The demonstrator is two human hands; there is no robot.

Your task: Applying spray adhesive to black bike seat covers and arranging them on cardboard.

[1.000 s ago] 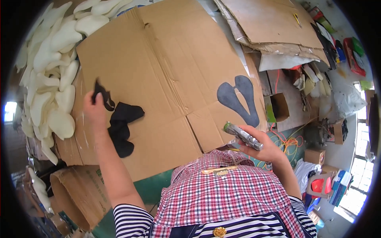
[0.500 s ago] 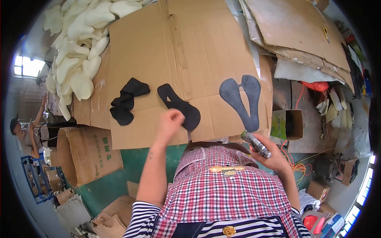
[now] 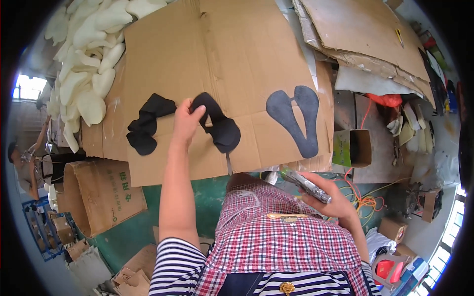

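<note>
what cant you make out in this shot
All in the head view:
- pinched edge of the black fabric piece: behind the left hand's fingers
- underside of the silvery handheld tool: covered by the right hand
- far end of the cream foam pad pile: cut off by the top edge
- green-sided box's inside: too dark

soft, fairly bright light covers the cardboard sheet (image 3: 252,59), with only faint shadows. the left window (image 3: 30,88) and right window (image 3: 450,232) glare white. the black cutout (image 3: 226,135) shows little surface detail. fisheye distortion bends outer edges, which look soft, and black fills the corners.
</note>
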